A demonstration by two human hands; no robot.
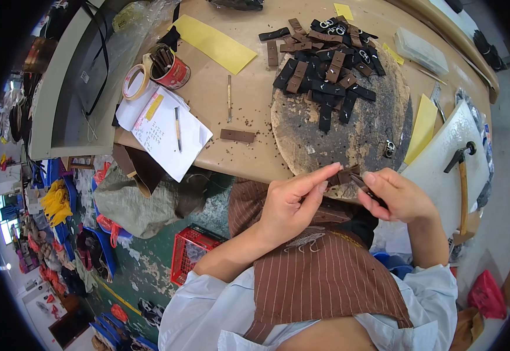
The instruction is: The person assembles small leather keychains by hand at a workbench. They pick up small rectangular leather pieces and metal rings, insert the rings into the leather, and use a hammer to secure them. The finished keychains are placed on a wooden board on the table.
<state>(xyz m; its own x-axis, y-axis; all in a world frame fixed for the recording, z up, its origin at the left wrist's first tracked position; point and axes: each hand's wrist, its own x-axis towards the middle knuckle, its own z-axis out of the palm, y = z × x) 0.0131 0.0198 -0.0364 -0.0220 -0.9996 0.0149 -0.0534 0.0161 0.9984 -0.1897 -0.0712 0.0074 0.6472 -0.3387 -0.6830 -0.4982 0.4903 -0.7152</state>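
Note:
At the near edge of the round board (302,149), my left hand (293,205) has its fingers stretched forward and pinches the edge of a small brown leather strip (344,174) between fingertips and thumb. My right hand (401,196) is closed around a slim dark hand tool (365,186), whose narrow tip meets the strip; its exact kind is partly hidden by the fingers. A pile of black and brown leather tabs (331,67), some with metal rings, covers the far part of the board. A small metal ring piece (389,148) rests near the board's right side.
Left of the board lie a loose brown strip (237,136), a thin metal rod tool (229,98), a paper pad (167,137) with a pen, a tape roll (133,82) and a red tin (176,73). A hammer (462,175) lies at right beside yellow sheets (422,128).

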